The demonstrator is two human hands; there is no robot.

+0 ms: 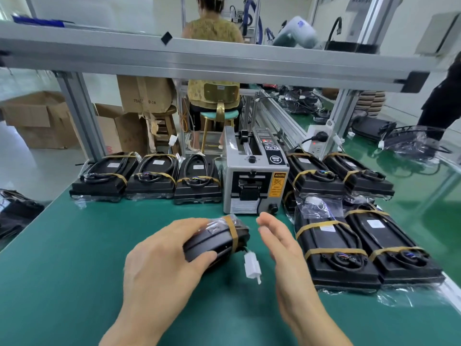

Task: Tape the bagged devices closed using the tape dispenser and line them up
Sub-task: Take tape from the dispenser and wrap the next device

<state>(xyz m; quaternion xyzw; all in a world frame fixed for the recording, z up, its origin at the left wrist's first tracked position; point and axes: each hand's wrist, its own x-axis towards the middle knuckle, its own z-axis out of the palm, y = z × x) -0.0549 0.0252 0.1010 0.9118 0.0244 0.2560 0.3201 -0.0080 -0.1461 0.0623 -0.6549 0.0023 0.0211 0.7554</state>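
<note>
The left hand (pixel 162 260) holds a bagged device (pixel 217 242) near the middle of the green worktop (pixel 74 258); its grip is curled round the device's near end, thumb along the front side and fingers over the top. The device is tilted, one brown tape band round its far end, and a white plug (pixel 252 267) dangles from it at 5 o'clock. The right hand (pixel 282 248) hovers just beside the device at 3 o'clock, its grip spread, fingers straight and touching nothing. The dispenser (pixel 254 176) stands at 12 o'clock from the hands. At 10 o'clock three taped devices (pixel 149 176) lie side by side in a row along the far edge. At 2 to 3 o'clock four more taped devices (pixel 361 245) lie in two rows. A person (pixel 214 31) sits beyond the frame, back turned.
</note>
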